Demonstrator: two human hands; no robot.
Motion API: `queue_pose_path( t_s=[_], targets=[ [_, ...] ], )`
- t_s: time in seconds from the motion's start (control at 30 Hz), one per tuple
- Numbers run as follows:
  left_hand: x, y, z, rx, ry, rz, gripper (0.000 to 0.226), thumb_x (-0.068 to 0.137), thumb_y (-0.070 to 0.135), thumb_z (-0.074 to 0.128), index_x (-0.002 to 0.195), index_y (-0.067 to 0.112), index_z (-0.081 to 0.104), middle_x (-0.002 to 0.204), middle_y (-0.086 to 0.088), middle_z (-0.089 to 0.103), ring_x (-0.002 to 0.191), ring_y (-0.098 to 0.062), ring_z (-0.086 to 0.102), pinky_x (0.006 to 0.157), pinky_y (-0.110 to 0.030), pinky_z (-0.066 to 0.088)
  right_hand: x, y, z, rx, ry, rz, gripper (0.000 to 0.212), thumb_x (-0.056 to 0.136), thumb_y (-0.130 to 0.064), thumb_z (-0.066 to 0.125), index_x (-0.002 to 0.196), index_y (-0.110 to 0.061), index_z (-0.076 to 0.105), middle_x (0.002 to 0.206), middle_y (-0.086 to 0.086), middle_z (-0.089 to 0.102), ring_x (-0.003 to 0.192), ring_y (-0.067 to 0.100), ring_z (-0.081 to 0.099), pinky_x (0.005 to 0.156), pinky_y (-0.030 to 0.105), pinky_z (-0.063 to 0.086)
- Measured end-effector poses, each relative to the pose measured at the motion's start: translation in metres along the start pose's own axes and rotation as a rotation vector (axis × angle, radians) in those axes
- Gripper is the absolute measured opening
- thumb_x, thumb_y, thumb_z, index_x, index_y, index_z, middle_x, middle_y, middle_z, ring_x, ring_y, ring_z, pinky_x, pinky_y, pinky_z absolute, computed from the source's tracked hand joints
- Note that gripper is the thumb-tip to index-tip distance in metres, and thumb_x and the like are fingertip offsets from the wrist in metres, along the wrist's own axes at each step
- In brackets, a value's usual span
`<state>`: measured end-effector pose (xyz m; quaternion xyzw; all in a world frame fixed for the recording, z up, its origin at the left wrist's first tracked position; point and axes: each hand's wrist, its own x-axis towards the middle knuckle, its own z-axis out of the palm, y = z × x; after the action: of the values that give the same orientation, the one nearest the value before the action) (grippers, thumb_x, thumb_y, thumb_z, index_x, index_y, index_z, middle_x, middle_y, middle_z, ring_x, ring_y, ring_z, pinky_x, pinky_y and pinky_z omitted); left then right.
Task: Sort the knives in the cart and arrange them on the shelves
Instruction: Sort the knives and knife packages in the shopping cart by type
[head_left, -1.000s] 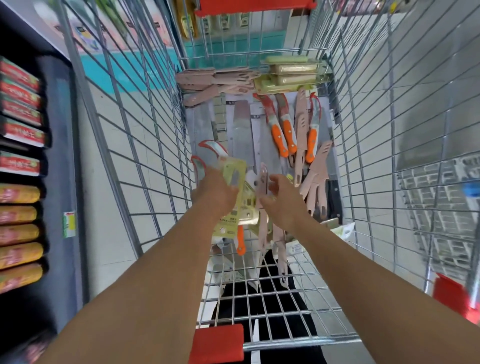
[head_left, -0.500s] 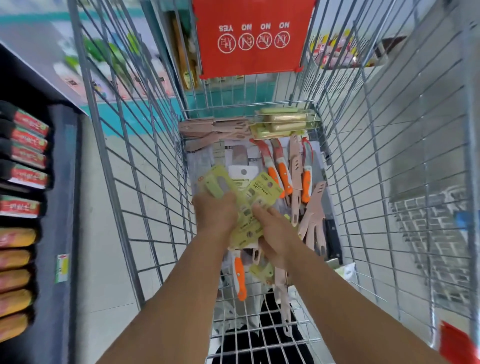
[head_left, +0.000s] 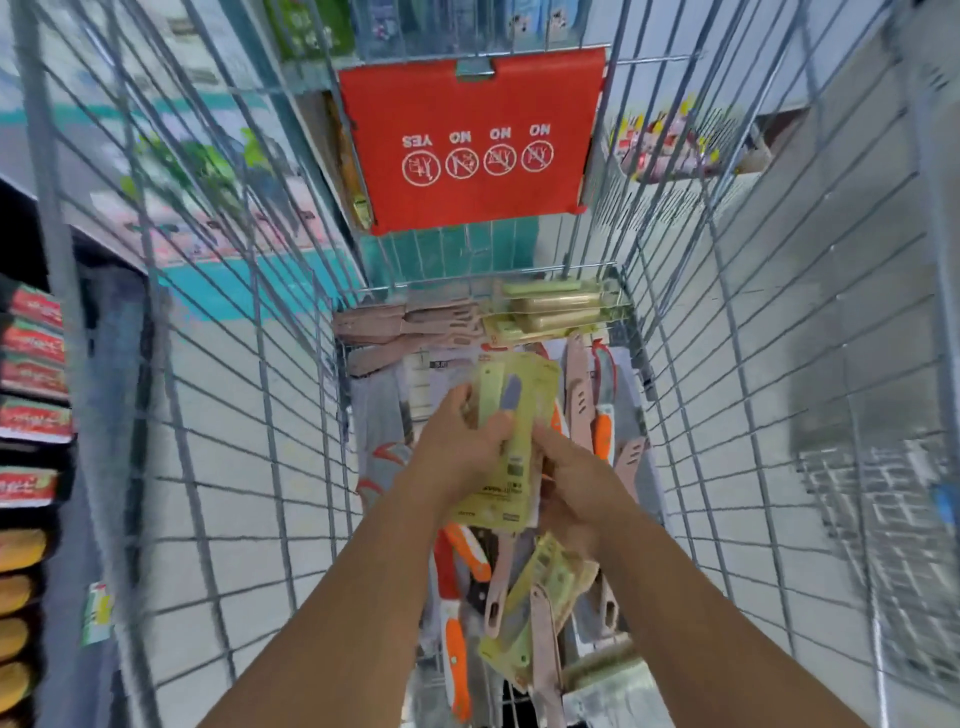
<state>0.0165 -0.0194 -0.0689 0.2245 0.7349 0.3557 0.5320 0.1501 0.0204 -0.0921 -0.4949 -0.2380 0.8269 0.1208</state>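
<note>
In the middle of the frame, a stack of yellow-green knife packs (head_left: 511, 436) is being held over the wire cart (head_left: 727, 312). It is being gripped by the left hand (head_left: 457, 457) on one side and pinched by the right hand (head_left: 576, 473) on the other, probably so like packs are being kept together. More orange-handled knives (head_left: 456, 639) and pink knives (head_left: 579, 395) are lying below in the cart. Store shelves (head_left: 31, 415) are waiting at the left edge, though blurred.
</note>
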Motion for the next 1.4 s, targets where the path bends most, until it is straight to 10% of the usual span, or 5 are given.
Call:
queue_pose_path(
  t_s=[0.17,0.53,0.73,1.1,1.4],
  targets=[
    [0.038,0.032,0.009,0.237,-0.037,0.038,0.060,0.094,0.035,0.051,0.148,0.025,0.028,0.142,0.003,0.045,0.123,-0.021,0.049,0.102,-0.038,0.042,0.027,-0.035,-0.005,-0.261,0.169,-0.073,0.035,0.095,-0.033,0.053,0.101,-0.001,0.066,0.103,0.030,0.064,0.088,0.035,0.063,0.083,0.056,0.053],
    [0.095,0.052,0.000,0.053,0.299,0.051,0.024,0.088,0.046,0.058,0.099,0.029,0.043,0.079,0.010,0.058,0.048,0.010,0.056,0.035,-0.008,0.034,0.110,-0.145,0.008,0.120,0.641,-0.282,0.013,0.093,-0.014,0.050,0.090,-0.004,0.058,0.101,0.019,0.065,0.100,0.031,0.064,0.091,0.047,0.051],
    [0.107,0.052,-0.002,0.216,0.288,0.129,0.041,0.086,0.047,0.054,0.110,0.015,0.062,0.103,-0.018,0.062,0.093,-0.035,0.060,0.070,-0.036,0.049,0.135,-0.155,0.003,-0.680,0.644,-0.232,0.018,0.096,-0.021,0.049,0.110,-0.009,0.054,0.096,0.005,0.063,0.089,0.022,0.059,0.079,0.030,0.048],
    [0.114,0.061,0.021,0.426,0.173,0.306,0.029,0.090,0.030,0.057,0.119,0.027,0.054,0.105,0.012,0.055,0.089,-0.004,0.047,0.071,-0.020,0.032,0.077,-0.108,-0.004,0.021,0.055,-0.065,0.024,0.093,-0.025,0.057,0.108,-0.007,0.065,0.091,0.007,0.068,0.069,0.012,0.064,0.063,0.025,0.053],
    [0.118,0.062,0.032,0.699,0.240,0.389,0.042,0.093,0.028,0.048,0.135,0.024,0.047,0.138,-0.003,0.042,0.131,-0.023,0.032,0.111,-0.039,0.022,0.096,-0.118,-0.020,0.279,0.425,-0.185,0.015,0.096,-0.010,0.052,0.083,-0.006,0.059,0.063,0.003,0.068,0.051,0.008,0.065,0.052,0.021,0.055]
  ],
)
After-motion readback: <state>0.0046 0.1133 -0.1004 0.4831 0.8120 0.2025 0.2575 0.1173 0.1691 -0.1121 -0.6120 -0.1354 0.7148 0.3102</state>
